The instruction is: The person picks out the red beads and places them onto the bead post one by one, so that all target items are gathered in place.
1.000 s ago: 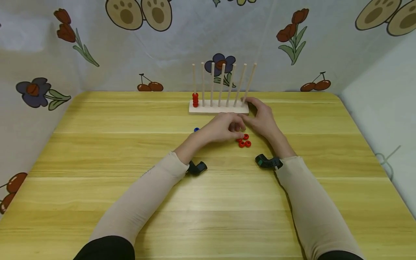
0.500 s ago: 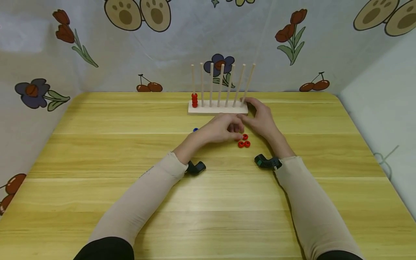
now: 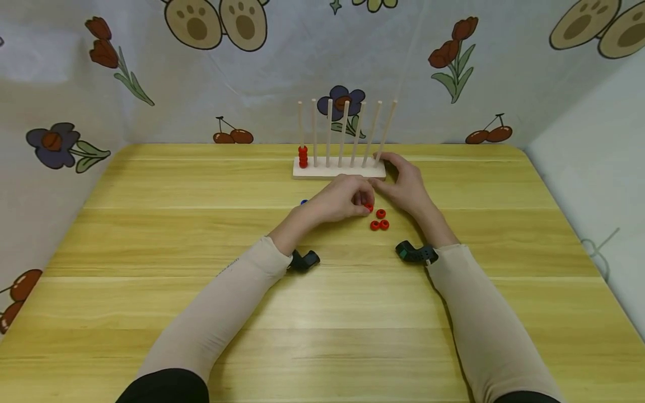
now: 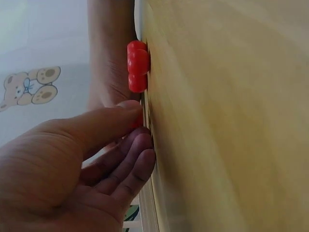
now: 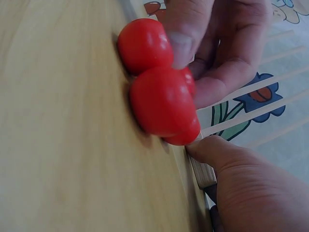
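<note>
My left hand (image 3: 342, 196) pinches a red bead (image 3: 370, 207) between thumb and fingertips, just above the table. In the left wrist view the thumb (image 4: 111, 121) covers most of that bead. Three loose red beads (image 3: 381, 214) lie close together beside it, large in the right wrist view as red beads (image 5: 161, 101). My right hand (image 3: 405, 182) holds the right end of a pale wooden peg stand (image 3: 347, 173), with its thumb at the front of the base and fingers behind. Several red beads (image 3: 303, 157) are stacked on the stand's leftmost peg; the other pegs are bare.
A blue bead (image 3: 304, 201) lies partly hidden behind the left forearm. The stand is near the back edge of the wooden table (image 3: 332, 313), before a patterned cloth wall (image 3: 282, 73). Both wrists wear black camera mounts (image 3: 305, 261).
My left hand has drawn slightly left, bringing the pinched red bead away from the other three. The right hand stays on the stand.
</note>
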A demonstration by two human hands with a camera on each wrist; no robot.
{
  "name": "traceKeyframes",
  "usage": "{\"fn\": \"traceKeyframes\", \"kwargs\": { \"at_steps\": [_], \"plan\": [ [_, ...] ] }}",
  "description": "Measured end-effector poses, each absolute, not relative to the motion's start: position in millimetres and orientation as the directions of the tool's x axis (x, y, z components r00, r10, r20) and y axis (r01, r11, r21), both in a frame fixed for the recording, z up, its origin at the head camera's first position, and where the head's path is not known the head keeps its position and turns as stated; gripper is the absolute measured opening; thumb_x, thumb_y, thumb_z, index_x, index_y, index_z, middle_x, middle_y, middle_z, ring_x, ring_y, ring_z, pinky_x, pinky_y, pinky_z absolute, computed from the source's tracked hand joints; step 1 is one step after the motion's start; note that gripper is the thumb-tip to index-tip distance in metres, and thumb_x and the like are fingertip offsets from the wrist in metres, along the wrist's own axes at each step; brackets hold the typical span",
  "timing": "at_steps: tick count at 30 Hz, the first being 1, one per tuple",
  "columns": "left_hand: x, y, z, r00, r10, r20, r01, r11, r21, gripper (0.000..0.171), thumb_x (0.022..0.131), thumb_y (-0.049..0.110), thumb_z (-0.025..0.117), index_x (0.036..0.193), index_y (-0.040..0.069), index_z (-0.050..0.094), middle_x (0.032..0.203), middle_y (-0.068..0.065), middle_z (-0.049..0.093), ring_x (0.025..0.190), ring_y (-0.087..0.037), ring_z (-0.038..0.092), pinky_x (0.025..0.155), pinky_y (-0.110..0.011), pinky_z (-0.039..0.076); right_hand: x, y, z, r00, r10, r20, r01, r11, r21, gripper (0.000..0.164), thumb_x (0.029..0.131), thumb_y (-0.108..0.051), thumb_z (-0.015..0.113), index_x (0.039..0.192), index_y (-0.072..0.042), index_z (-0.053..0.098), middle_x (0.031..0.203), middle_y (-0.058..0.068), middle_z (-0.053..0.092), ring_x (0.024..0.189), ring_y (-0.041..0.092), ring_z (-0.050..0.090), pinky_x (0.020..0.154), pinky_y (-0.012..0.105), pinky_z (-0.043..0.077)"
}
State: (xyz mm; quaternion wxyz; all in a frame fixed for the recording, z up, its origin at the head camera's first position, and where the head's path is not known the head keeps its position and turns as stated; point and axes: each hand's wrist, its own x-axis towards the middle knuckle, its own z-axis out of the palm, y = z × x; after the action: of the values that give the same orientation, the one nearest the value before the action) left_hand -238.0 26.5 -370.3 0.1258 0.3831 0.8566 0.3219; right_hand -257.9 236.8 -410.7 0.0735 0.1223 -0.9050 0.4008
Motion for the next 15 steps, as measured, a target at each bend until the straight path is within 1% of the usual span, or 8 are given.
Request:
{"fn": "traceKeyframes", "kwargs": {
  "at_steps": [4, 9, 11, 15],
  "plan": [
    [-241.0, 22.7, -366.7, -0.705, 0.705, 0.077, 0.552, 0.477, 0.683, 0.008, 0.090, 0.012, 0.075, 0.097, 0.012, 0.071, 0.089, 0.003, 0.069, 0.082, -0.010, 0.065, 0.077, -0.023, 0.052, -257.9, 236.4, -412.6, -0.959, -0.161, 0.235, -0.282, 0.651, -0.704, 0.057, 0.088, -0.020, 0.078, 0.139, -0.009, 0.057, 0.145, 0.012, 0.056, 0.140, 0.029, 0.047, 0.118, 0.046, 0.034],
    [-242.1, 13.1, -351.0, -0.757, 0.634, 0.158, 0.522, 0.441, 0.730, 0.011, 0.091, 0.012, 0.074, 0.101, 0.012, 0.070, 0.091, 0.002, 0.070, 0.084, -0.010, 0.065, 0.078, -0.024, 0.053, -257.0, 235.0, -413.0, -0.957, -0.166, 0.240, -0.289, 0.647, -0.706, 0.056, 0.088, -0.020, 0.078, 0.139, -0.009, 0.057, 0.143, 0.012, 0.057, 0.138, 0.029, 0.049, 0.117, 0.046, 0.036],
    [-242.5, 9.0, -341.8, -0.777, 0.595, 0.207, 0.523, 0.425, 0.739, 0.012, 0.092, 0.014, 0.073, 0.104, 0.012, 0.070, 0.093, 0.001, 0.070, 0.085, -0.010, 0.064, 0.078, -0.024, 0.053, -256.5, 234.9, -412.4, -0.956, -0.164, 0.243, -0.291, 0.645, -0.707, 0.056, 0.088, -0.019, 0.078, 0.139, -0.009, 0.057, 0.143, 0.012, 0.058, 0.137, 0.029, 0.049, 0.117, 0.046, 0.036],
    [-244.5, -0.9, -323.4, -0.806, 0.468, 0.363, 0.553, 0.374, 0.744, 0.015, 0.093, 0.015, 0.073, 0.107, 0.011, 0.071, 0.096, -0.001, 0.072, 0.084, -0.009, 0.064, 0.077, -0.024, 0.054, -257.1, 235.9, -412.4, -0.960, -0.155, 0.233, -0.277, 0.646, -0.711, 0.057, 0.088, -0.021, 0.078, 0.139, -0.009, 0.057, 0.143, 0.012, 0.058, 0.138, 0.029, 0.049, 0.118, 0.046, 0.034]
  ]
}}
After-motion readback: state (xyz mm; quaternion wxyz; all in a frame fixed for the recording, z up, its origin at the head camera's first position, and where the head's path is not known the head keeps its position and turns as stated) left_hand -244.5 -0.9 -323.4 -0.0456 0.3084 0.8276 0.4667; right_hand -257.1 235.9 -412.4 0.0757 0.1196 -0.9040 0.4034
